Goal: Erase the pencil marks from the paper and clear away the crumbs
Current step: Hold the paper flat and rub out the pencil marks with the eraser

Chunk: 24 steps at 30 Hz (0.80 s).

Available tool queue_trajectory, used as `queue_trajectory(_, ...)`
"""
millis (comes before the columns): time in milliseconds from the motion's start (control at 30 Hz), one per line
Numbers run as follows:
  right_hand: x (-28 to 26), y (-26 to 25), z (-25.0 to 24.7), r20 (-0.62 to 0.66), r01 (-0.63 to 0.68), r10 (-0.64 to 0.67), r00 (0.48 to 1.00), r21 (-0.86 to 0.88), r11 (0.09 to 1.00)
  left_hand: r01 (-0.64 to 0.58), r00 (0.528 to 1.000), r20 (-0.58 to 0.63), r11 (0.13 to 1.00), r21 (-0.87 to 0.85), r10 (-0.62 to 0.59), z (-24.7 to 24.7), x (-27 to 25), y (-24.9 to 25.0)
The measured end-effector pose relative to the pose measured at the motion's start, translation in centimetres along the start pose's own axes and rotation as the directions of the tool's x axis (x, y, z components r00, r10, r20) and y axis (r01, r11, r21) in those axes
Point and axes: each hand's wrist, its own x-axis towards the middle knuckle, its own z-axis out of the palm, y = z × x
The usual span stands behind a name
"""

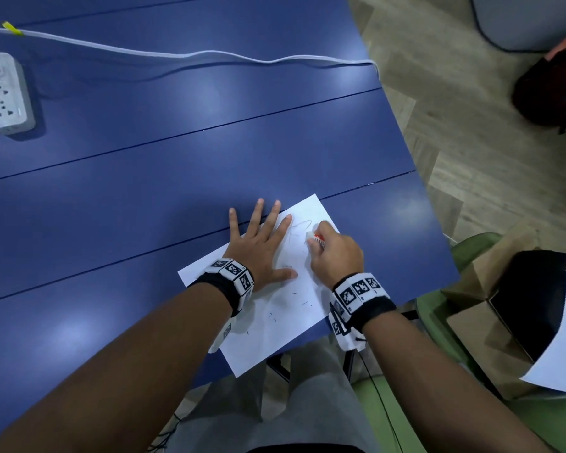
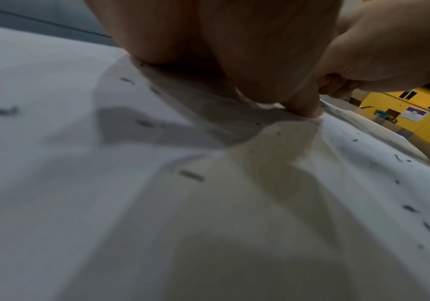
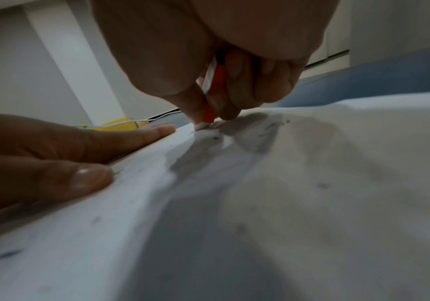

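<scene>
A white sheet of paper lies askew on the blue table, one corner hanging over the near edge. Faint pencil lines remain near its far end. Dark eraser crumbs are scattered over the near half, and the same crumbs show close up in the left wrist view. My left hand lies flat with fingers spread, pressing the paper's left part. My right hand pinches a white eraser in a red sleeve, and the eraser's tip touches the paper.
A white power strip sits at the table's far left, and a white cable runs across the far side. The table's right edge is close to my right hand. A green chair with a brown paper bag stands at the right.
</scene>
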Motion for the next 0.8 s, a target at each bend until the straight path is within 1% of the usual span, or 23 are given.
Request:
queue_trajectory(67, 0.5, 0.1, -0.2, -0.028, -0.033, 0.033, 0.999, 0.004, 0.999, 0.001, 1.000, 0.004, 1.000, -0.007, 0.000, 0.1, -0.1, 0.1)
queue_trajectory(100, 0.5, 0.0, -0.1, -0.019, -0.035, 0.035, 0.999, 0.002, 0.999, 0.000, 1.000, 0.006, 1.000, -0.003, 0.000, 0.1, -0.1, 0.1)
queue_trajectory(167, 0.1, -0.4, 0.2, 0.026, 0.011, -0.010, 1.000, -0.022, 1.000, 0.001, 1.000, 0.006, 1.000, 0.005, -0.001, 0.0, -0.2, 0.0)
queue_trajectory(233, 0.3, -0.4, 0.1, 0.031, 0.025, -0.024, 0.999, -0.042, 0.999, -0.002, 1.000, 0.004, 1.000, 0.000, 0.002, 0.0, -0.1, 0.1)
queue_trajectory(300, 1.1, -0.1, -0.2, -0.014, -0.030, 0.030, 0.999, -0.024, 0.999, -0.005, 1.000, 0.009, 1.000, -0.003, 0.005, -0.1, -0.1, 0.1)
queue_trajectory(367, 1.2, -0.3, -0.2, -0.031, -0.065, 0.065, 0.997, 0.011, 0.998, -0.001, 1.000, 0.017, 1.000, 0.002, 0.001, 0.0, -0.1, 0.1)
queue_trajectory(500, 0.4, -0.8, 0.4, 0.019, 0.013, -0.013, 1.000, -0.019, 1.000, -0.005, 1.000, 0.020, 1.000, 0.012, 0.005, -0.1, -0.1, 0.0)
queue_trajectory(533, 0.7, -0.7, 0.3, 0.016, 0.013, -0.012, 1.000, -0.025, 1.000, -0.007, 1.000, 0.023, 1.000, 0.007, 0.007, -0.1, -0.1, 0.0)
queue_trajectory(633, 1.5, -0.2, -0.3, -0.021, -0.037, 0.037, 0.999, 0.002, 0.999, -0.015, 0.999, 0.032, 1.000, -0.006, 0.015, -0.1, -0.1, -0.1)
queue_trajectory(800, 0.9, -0.3, 0.0, -0.018, -0.088, 0.088, 0.996, 0.044, 0.995, -0.039, 0.998, 0.045, 0.999, -0.003, 0.039, -0.4, -0.2, -0.2)
